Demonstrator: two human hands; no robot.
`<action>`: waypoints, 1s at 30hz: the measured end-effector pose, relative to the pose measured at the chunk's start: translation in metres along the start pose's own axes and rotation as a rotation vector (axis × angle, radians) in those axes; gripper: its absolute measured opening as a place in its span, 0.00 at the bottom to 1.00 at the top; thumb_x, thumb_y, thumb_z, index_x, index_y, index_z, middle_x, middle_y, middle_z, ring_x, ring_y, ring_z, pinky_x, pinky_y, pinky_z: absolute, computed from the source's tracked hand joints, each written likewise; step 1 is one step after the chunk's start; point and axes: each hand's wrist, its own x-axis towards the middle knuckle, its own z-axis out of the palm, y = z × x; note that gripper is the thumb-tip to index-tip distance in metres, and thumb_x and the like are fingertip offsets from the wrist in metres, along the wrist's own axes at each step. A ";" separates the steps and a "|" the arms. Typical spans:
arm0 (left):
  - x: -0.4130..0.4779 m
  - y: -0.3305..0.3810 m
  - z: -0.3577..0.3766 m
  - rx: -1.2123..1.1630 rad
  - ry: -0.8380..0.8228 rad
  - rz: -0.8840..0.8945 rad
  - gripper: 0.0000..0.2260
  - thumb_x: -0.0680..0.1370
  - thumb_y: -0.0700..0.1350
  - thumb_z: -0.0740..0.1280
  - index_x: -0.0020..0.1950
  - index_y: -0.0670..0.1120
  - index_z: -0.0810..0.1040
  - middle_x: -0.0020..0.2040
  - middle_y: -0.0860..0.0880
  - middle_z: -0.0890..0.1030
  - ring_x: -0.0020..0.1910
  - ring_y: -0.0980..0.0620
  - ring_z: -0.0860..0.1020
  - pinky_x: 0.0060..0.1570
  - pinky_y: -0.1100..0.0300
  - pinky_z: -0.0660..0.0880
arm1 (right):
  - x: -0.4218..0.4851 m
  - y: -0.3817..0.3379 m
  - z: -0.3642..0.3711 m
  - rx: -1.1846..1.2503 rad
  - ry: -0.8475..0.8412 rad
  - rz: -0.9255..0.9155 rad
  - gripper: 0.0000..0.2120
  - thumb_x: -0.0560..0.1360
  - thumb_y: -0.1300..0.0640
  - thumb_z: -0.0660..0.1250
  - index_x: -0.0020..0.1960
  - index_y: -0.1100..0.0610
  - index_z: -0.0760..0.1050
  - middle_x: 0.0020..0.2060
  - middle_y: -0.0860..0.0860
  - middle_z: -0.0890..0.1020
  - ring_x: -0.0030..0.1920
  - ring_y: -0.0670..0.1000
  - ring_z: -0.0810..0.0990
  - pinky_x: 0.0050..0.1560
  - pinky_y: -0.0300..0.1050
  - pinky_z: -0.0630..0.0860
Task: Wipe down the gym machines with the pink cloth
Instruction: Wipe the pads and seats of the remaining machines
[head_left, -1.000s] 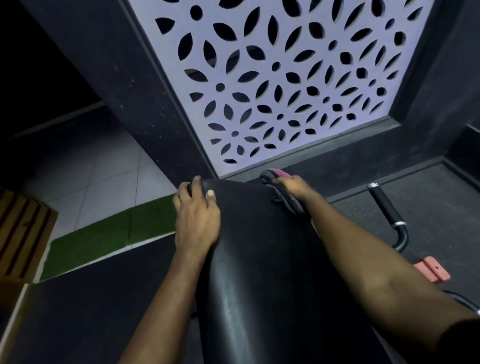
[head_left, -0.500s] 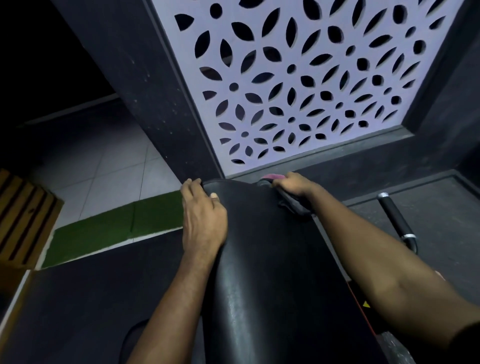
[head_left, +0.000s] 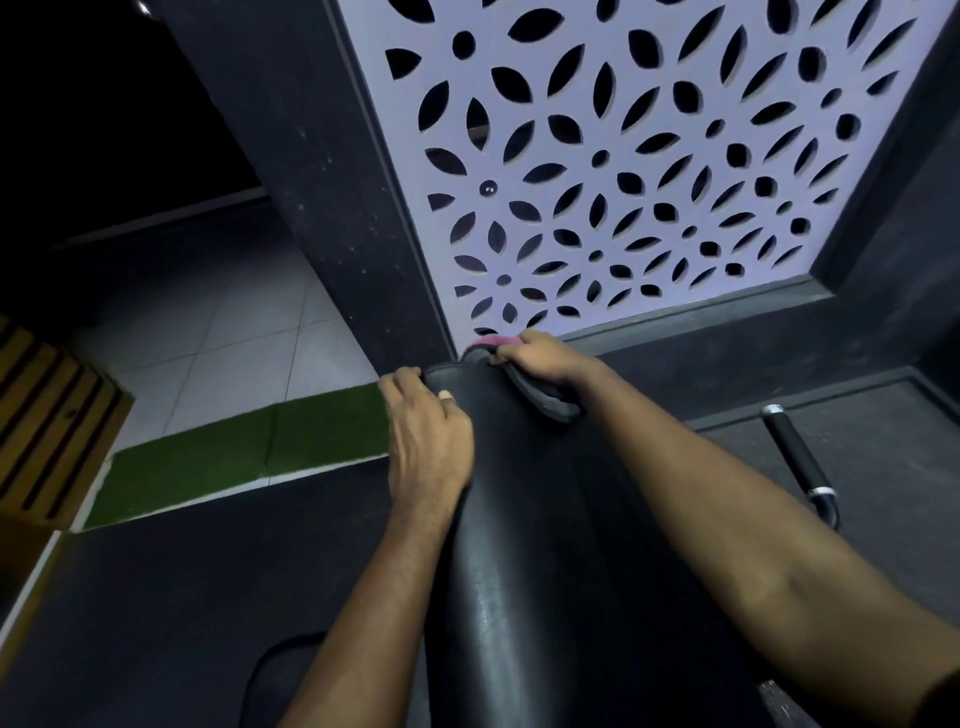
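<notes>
Atop black pad (head_left: 524, 545), pink cloth (head_left: 500, 340) lies gripped under right hand (head_left: 543, 359).

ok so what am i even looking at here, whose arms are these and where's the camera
The camera is worn on a person's head and looks down, so the two bare arms are that person's own. In front of them is a black gym pad. The left hand grips the pad's left edge near its far end. The right hand holds a pink cloth bunched against the pad's far end, to wipe it. Right of the pad is a black handle; behind is a wall screen with leaf-shaped holes.
</notes>
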 end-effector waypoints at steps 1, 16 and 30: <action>-0.002 0.000 -0.001 -0.021 0.028 0.005 0.14 0.80 0.37 0.62 0.65 0.39 0.70 0.65 0.41 0.69 0.58 0.43 0.74 0.60 0.51 0.72 | -0.003 -0.004 0.002 0.017 0.017 -0.025 0.27 0.71 0.38 0.67 0.61 0.57 0.76 0.56 0.51 0.79 0.58 0.54 0.78 0.62 0.54 0.75; 0.020 -0.048 -0.068 -0.262 -0.031 -0.026 0.20 0.77 0.29 0.55 0.65 0.46 0.65 0.49 0.47 0.81 0.51 0.48 0.79 0.54 0.53 0.75 | -0.032 -0.078 0.026 0.030 0.009 -0.159 0.12 0.76 0.48 0.66 0.51 0.55 0.82 0.48 0.50 0.84 0.51 0.51 0.81 0.55 0.49 0.75; 0.107 -0.088 -0.090 -0.293 -0.409 0.220 0.11 0.82 0.53 0.55 0.52 0.54 0.76 0.50 0.48 0.82 0.54 0.43 0.80 0.60 0.47 0.76 | -0.130 -0.107 0.092 -0.564 0.193 -0.169 0.24 0.81 0.40 0.57 0.75 0.44 0.72 0.81 0.44 0.58 0.81 0.55 0.55 0.80 0.60 0.50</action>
